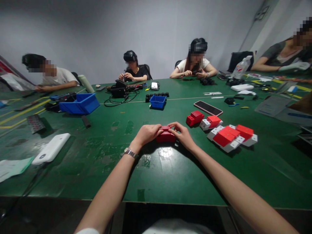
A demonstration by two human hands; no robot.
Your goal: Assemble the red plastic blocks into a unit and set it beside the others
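Note:
A red block-shaped housing (166, 137) with a raised, stepped top rests on the green table (170, 175) in front of me. My left hand (149, 134) grips its left side, thumb and fingers closed at the raised top. From the right, my right hand (181, 135) pinches the same top with thumb and index finger. To the right lie a similar all-red block (195, 118), a red and white block (211, 122) and a cluster of larger red and white blocks (225, 136). A small pale piece (176, 143) shows beneath my right hand.
A phone (208, 108) lies behind the red blocks. Farther back are a small blue bin (158, 101), a larger blue bin (79, 104) and black cables (122, 97). On the left is a white power bank (51, 149) with a cord. Several people sit around the table.

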